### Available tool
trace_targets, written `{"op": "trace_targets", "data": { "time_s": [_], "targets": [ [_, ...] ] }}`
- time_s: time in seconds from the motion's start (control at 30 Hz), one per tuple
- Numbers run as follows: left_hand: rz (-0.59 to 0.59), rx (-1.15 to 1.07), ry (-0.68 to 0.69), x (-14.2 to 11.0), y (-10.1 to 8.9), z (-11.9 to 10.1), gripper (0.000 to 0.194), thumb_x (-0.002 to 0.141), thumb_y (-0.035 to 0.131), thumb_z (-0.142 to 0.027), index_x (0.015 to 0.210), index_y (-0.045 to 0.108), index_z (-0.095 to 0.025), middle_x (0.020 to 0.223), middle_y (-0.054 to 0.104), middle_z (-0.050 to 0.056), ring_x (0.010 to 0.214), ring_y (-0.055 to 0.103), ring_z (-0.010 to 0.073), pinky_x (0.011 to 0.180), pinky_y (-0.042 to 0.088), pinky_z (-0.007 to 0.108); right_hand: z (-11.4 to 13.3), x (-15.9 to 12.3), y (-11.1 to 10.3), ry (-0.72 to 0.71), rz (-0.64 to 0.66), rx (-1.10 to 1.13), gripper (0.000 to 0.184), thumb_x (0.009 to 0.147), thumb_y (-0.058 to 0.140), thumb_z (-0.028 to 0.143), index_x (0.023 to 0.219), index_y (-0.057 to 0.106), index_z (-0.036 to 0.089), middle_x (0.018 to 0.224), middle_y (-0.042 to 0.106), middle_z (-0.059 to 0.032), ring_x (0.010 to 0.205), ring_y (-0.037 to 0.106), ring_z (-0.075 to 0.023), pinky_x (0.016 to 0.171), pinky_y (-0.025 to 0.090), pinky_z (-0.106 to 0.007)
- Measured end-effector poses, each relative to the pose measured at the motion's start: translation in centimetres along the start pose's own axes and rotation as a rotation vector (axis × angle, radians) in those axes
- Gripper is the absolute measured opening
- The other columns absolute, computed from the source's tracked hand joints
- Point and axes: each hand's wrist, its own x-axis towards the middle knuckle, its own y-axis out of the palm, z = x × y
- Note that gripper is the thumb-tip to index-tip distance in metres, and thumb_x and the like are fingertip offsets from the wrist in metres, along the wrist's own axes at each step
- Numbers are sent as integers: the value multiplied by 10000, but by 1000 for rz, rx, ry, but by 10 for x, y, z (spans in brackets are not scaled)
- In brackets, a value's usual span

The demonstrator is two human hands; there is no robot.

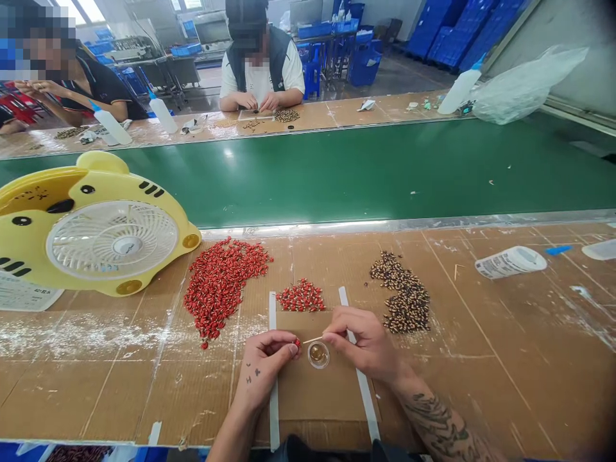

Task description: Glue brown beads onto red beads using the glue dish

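Note:
Between the thumb and fingers of my left hand [269,359] is pinched a small red piece [297,343], too small to name more exactly. My right hand [360,337] grips a thin wooden stick [312,340], whose tip is close to the red piece; whether they touch I cannot tell. Just below the stick sits a small clear round dish [318,355] with amber-looking liquid in it. Under both hands lies a cardboard sheet [322,398] edged by two white tape strips. At its top is a small heap of red pieces [301,296].
A large red heap [221,282] lies left, a heap of dark-and-gold pieces [404,295] right. A yellow animal-shaped fan [115,237] stands at left, a white bottle [510,262] lies at right. Beyond the green belt [337,173], two people work at another table.

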Motion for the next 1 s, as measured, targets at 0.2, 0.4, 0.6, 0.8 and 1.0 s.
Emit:
{"op": "trace_targets", "data": {
  "time_s": [0.2, 0.4, 0.6, 0.8, 1.0],
  "targets": [
    [-4, 12, -9, -2, 2, -4, 129, 705, 801, -247, 782, 773, -148, 685, 746, 44, 622, 648, 129, 628, 490, 207, -2, 0, 5, 24, 22, -10, 170, 909, 623, 250, 766, 672, 172, 652, 582, -5, 602, 522, -128, 577, 378, -249],
    [-28, 40, -13, -1, 3, -4, 131, 690, 804, -247, 778, 775, -155, 658, 737, 31, 609, 641, 128, 618, 487, 203, -2, 1, 10, 12, 22, -54, 208, 915, 614, 266, 736, 650, 166, 633, 555, 3, 590, 503, -121, 570, 357, -245],
    [-56, 28, -7, -2, 1, 0, 147, 681, 812, -259, 779, 772, -157, 699, 749, 40, 623, 648, 134, 629, 497, 213, -2, 1, 7, 23, -12, -112, 249, 923, 586, 266, 697, 612, 165, 624, 529, 9, 587, 481, -118, 571, 345, -244],
    [-48, -30, -12, 0, 0, 0, 147, 685, 811, -258, 780, 764, -156, 694, 745, 43, 632, 660, 140, 651, 510, 223, 0, 0, -14, 69, 252, -265, 285, 910, 616, 315, 667, 582, 169, 627, 531, 15, 590, 480, -121, 574, 345, -246],
    [-21, -37, -13, 2, -4, 3, 180, 686, 820, -282, 799, 759, -155, 679, 737, 41, 633, 654, 142, 641, 500, 217, 0, 7, -47, 200, 154, -475, 191, 933, 584, 285, 795, 674, 188, 757, 641, -10, 711, 583, -149, 673, 426, -262]
  ]
}}
